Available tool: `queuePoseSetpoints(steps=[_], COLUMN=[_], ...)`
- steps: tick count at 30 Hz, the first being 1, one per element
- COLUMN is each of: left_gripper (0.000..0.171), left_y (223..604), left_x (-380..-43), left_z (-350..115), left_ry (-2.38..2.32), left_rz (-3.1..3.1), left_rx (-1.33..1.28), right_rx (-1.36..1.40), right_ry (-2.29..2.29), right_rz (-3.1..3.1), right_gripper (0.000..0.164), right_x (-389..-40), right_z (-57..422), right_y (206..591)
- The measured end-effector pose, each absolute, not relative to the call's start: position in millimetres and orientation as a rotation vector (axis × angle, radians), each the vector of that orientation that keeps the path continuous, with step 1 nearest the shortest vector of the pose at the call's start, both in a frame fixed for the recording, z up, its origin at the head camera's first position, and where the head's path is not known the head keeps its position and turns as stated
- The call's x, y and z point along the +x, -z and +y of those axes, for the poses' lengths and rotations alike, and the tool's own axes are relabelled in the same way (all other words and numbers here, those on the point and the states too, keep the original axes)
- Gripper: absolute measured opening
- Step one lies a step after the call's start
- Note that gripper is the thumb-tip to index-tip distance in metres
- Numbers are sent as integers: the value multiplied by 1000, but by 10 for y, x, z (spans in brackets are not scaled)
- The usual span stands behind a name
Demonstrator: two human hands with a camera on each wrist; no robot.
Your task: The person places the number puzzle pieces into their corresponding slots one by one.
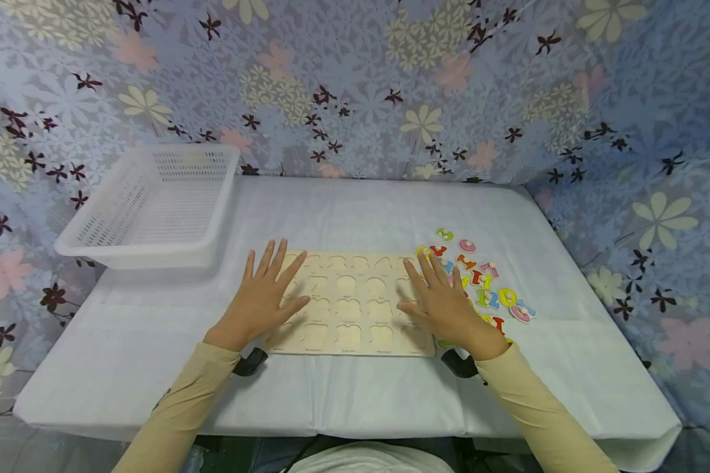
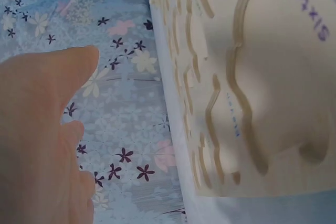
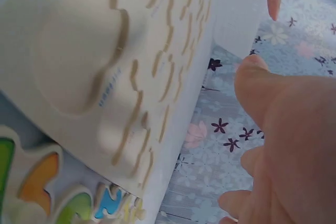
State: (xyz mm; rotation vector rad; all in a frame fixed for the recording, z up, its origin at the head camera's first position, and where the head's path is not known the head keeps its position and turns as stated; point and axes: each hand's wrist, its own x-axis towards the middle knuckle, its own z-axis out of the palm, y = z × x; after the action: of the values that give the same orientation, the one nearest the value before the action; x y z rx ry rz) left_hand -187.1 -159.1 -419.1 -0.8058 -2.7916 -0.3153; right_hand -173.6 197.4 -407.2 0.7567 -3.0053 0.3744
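A wooden puzzle board (image 1: 361, 339) with rows of recessed number shapes and small printed words lies on the white table. My left hand (image 1: 264, 295) hovers over the board's left end, fingers spread and straight, holding nothing. Over the right end is my right hand (image 1: 446, 303), also spread, between the board and a pile of colourful number pieces (image 1: 484, 299). The left wrist view shows the left thumb (image 2: 79, 69) off to one side of the board's recesses. In the right wrist view, a green and orange piece (image 3: 39, 182) lies beside the board's edge.
At the back left of the table stands a white perforated plastic basket (image 1: 207, 253). A pink piece (image 1: 467, 246) lies at the far side of the pile. Flowered cloth (image 1: 355, 92) hangs behind and beside the white-covered table (image 1: 355, 401).
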Motion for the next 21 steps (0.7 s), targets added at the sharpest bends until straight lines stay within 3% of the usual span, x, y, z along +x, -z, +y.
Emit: queuePoseSetpoints(steps=[10, 15, 19, 21], left_gripper=[74, 68, 74, 75], left_y=[4146, 4076, 4177, 4523], left_x=[-1855, -1856, -1947, -2255], left_z=[-1625, -1651, -1728, -1824], left_ry=[579, 1339, 1950, 2212], left_rz=[-2861, -2805, -2556, -2380], left_rx=[-760, -704, -679, -587], right_rx=[751, 722, 705, 689], right_ry=[-400, -456, -404, -344], right_rz=[-3028, -3033, -3052, -3071], right_gripper=[80, 80, 66, 57], right_x=[-1759, -1829, -1978, -2085], right_z=[1958, 2079, 2291, 2419], right_y=[4019, 3945, 3874, 3824])
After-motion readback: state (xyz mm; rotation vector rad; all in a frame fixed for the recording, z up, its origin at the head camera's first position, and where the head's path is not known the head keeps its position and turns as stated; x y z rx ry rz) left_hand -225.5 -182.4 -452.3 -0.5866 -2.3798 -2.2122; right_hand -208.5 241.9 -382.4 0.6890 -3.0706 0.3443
